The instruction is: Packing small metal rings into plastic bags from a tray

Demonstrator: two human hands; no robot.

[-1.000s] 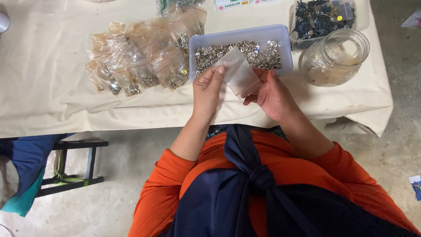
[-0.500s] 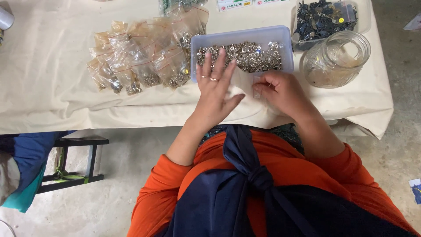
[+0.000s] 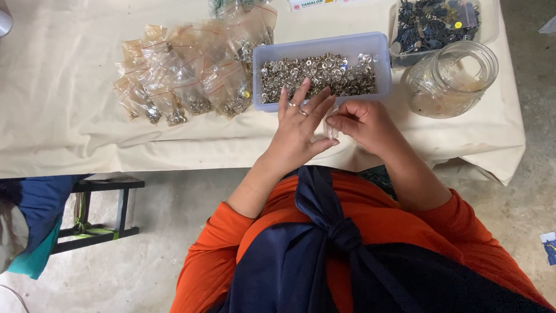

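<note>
My left hand [image 3: 298, 124] lies flat with fingers spread on the cloth-covered table [image 3: 69, 104], fingertips against the front wall of a pale blue plastic tray [image 3: 321, 46] filled with small silver metal rings. My right hand [image 3: 365, 122] is curled just right of it, pinching the edge of a small clear plastic bag [image 3: 332, 131] that lies between the two hands. Most of the bag is hidden under my palms.
A heap of small filled clear bags [image 3: 185, 81] lies left of the tray. A glass jar [image 3: 452, 78] stands at the right, with a clear box of dark metal parts [image 3: 434, 26] behind it. A dark stool [image 3: 98, 214] stands under the table's left side.
The clear bag was held up in both hands over the tray. It has come down onto the cloth, my left hand flattened over it and my right hand closed on its edge.
</note>
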